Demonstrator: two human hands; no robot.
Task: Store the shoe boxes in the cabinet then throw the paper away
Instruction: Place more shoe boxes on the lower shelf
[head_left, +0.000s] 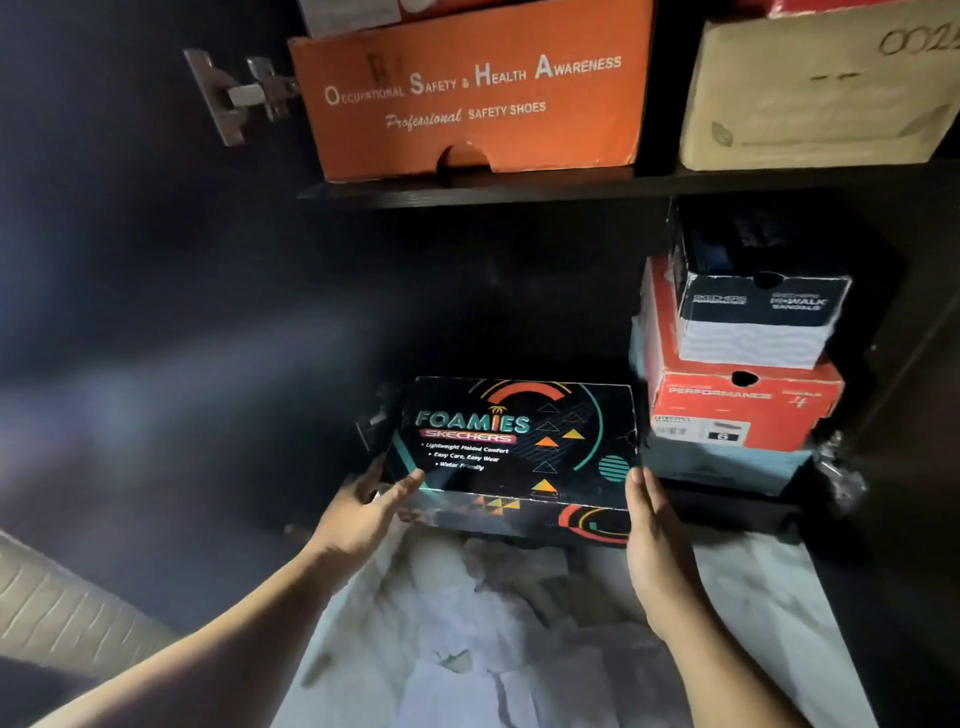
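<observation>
Cabinet (156, 312): dark and wide open in front of us, its door swung left with a metal hinge (244, 96) catching the light up top.
Shelf (519, 187): a dark board across the upper part, carrying an orange safety-shoes box (467, 98) and, to its right, a beige box (815, 93).
Paper (493, 623): a big crumpled white heap on the floor right below the cabinet opening, spread between the two forearms.
Box stack (737, 410): down in the lower compartment on the right — a red Performance box sits on a pale blue one, and a black-and-white Skechers box (758, 317) tops it off.
Foamies box (519, 447): here's the one in play, black with bright graphics, sitting at the front of the lower compartment, just left of the stack, lid facing up at us.
Left hand (363, 514): at the box's near left corner, fingers extended along the left end, thumb laid straight over the lid edge — touching, not curled round it.
Right hand (654, 530): flat and straight-fingered against the box's right end, fingertips up at the lid corner.
</observation>
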